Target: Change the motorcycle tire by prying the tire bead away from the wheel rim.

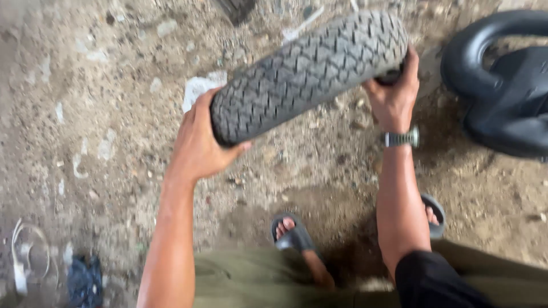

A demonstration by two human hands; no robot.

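A grey, knobbly-treaded small tyre (308, 71) is held up off the ground, seen tread-on and tilted, its right end higher. My left hand (200, 140) grips its lower left end, thumb under the tread. My right hand (394, 94) grips its upper right end, fingers curled into the rim side. A metal watch (401, 138) sits on my right wrist.
Rough, stained concrete ground (103, 102) lies below. A black inner tube (502, 85) rests at the right edge. My feet in grey sandals (294, 234) stand beneath the tyre. A blue rag (84, 280) and a white wire loop (25, 251) lie at the bottom left.
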